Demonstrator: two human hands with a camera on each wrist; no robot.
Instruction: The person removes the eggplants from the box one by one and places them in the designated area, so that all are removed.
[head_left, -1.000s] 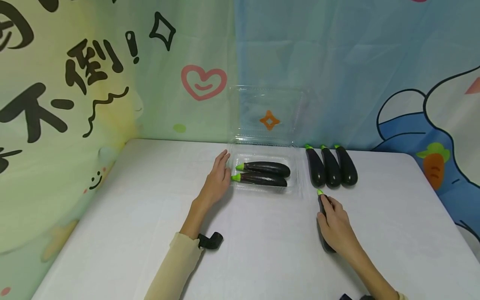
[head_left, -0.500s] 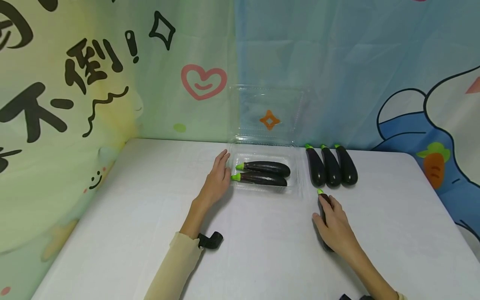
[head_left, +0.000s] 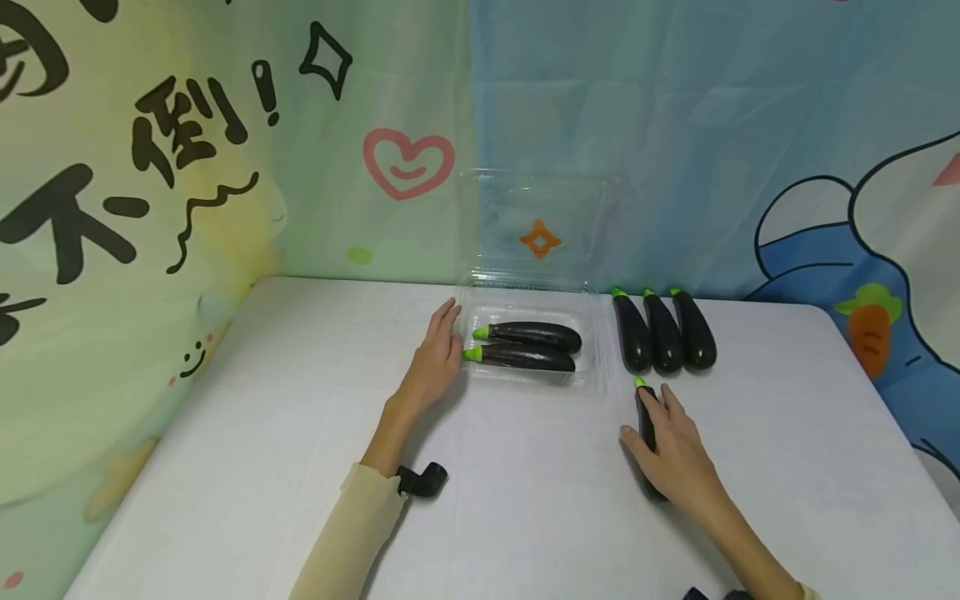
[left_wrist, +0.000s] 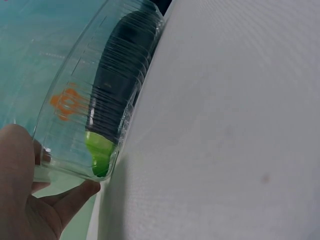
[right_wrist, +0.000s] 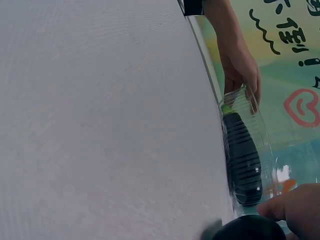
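Right hand (head_left: 671, 454) is draped pretty loosely over one eggplant (head_left: 646, 427) on the table (head_left: 525, 500), thumb spread wide | clear tray (head_left: 525, 307) is touched at one side by left hand (head_left: 433, 360), fingers straightish | two eggplants (head_left: 534, 335) are laid inside, three more eggplants (head_left: 663, 335) lined up beside it

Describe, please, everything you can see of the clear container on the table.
The clear container looks like thin plastic: a shallow rectangular tray with ribbed walls and a see-through lid joined along its back edge. It sits flat on the white table, its lid open and upright before the backdrop; whether they touch is unclear. Two dark eggplants lie inside, side by side, green stems to the left. The left hand touches the container's left end.
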